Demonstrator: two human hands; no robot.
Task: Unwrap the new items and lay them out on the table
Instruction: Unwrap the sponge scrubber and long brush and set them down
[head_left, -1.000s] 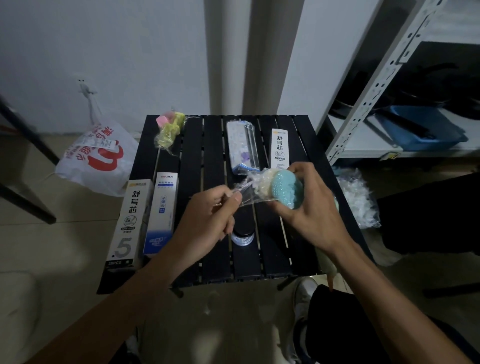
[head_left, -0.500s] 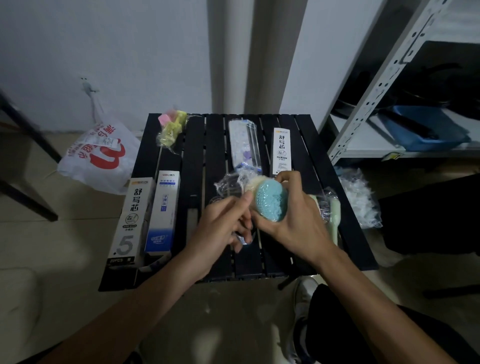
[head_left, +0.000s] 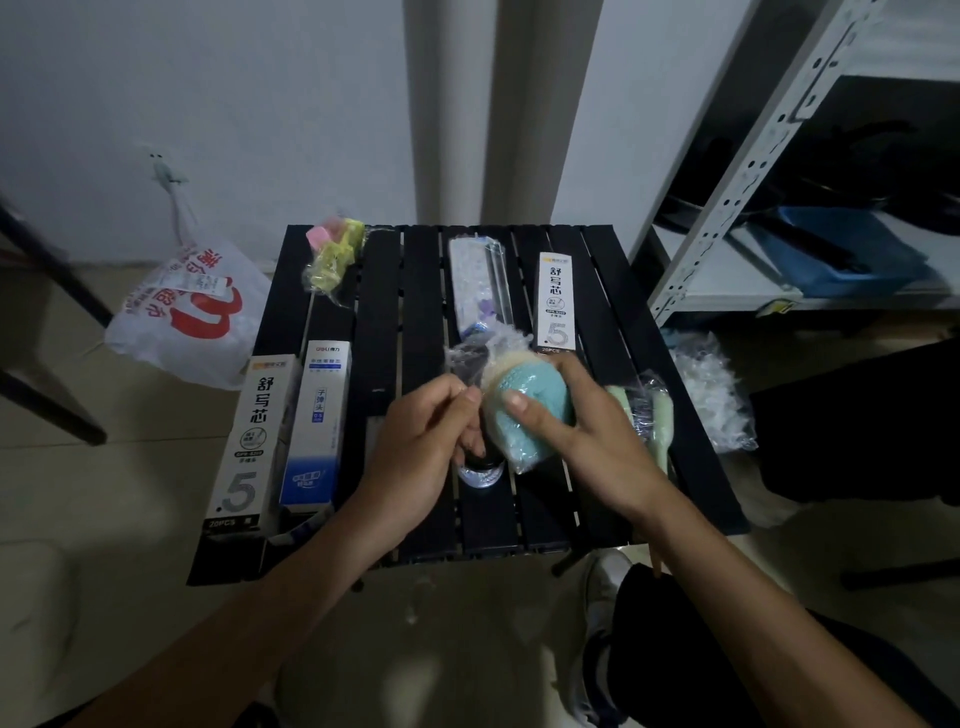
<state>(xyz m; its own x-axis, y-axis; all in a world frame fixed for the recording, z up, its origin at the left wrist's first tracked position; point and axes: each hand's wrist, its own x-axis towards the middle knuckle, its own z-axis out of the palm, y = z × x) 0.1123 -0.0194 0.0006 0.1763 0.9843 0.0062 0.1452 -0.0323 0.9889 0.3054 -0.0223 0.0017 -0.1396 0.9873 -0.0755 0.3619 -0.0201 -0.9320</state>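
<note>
Head view, looking down on a black slatted worktop (head_left: 421, 291). The right hand (head_left: 587, 436) has its grip clamped on a round teal item (head_left: 524, 421), fingers curled behind it and the thumb pressed on its near face. The left hand (head_left: 426, 441), just left of that grip, pinches the clear wrapper (head_left: 475, 356), which bunches loosely above and to the left of the item. The item is held above the worktop's middle, not resting on it, and it appears to be partly out of its film.

Directly beneath the two grips sits a small dark round object (head_left: 478, 470), too shadowed to identify. Far left of the grips lie a white box (head_left: 249, 441) and a blue-and-white box (head_left: 314, 431) side by side. Beyond the grips lie a clear case (head_left: 480, 280) and a second white box (head_left: 556, 301). At the far left corner is a yellow and pink bundle (head_left: 332, 254) in film. Just right of the right grip lie pale green pieces (head_left: 644, 410), also in film.

Judged progress: mid-task. Several goods are already laid out, but the teal item has yet to be freed and set down, and the two filmed bundles remain to be unwrapped. Whether the boxes count as unwrapped cannot be told.
</note>
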